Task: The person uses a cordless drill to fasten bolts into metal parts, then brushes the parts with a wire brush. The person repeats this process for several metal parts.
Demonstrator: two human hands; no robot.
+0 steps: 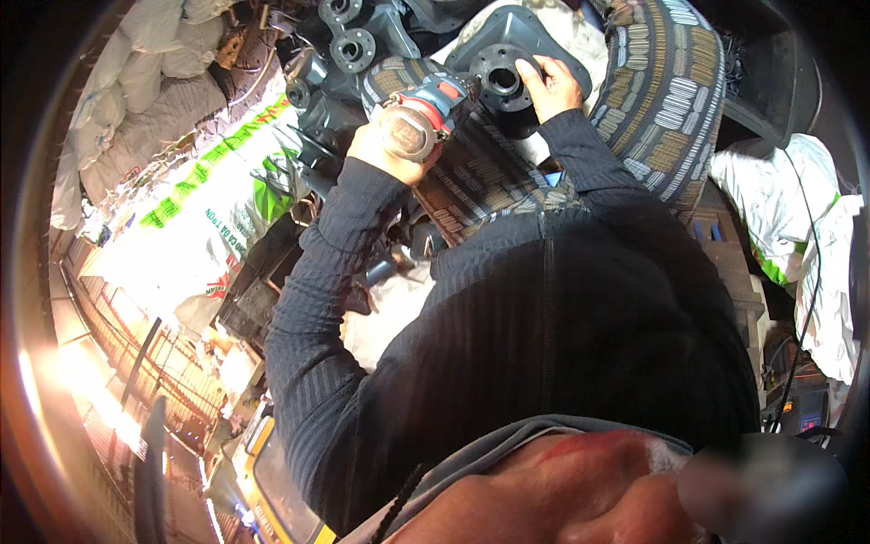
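Observation:
My left hand is wrapped round a cordless drill with a blue, red and grey body. The drill's front end points up and right, close to a dark grey flanged part. That part has a squarish base and a round collar with a centre hole and smaller holes around it. With my right hand I grip its right side, the thumb lying beside the collar and the fingers over the base. Whether the drill's tip touches the part, I cannot tell. The part sits over my patterned trouser legs.
Several similar dark flanged parts are heaped at the upper left. White and green sacks lie to the left, and another white sack at the right. A black tub stands at the upper right. A thin black cable hangs at the right.

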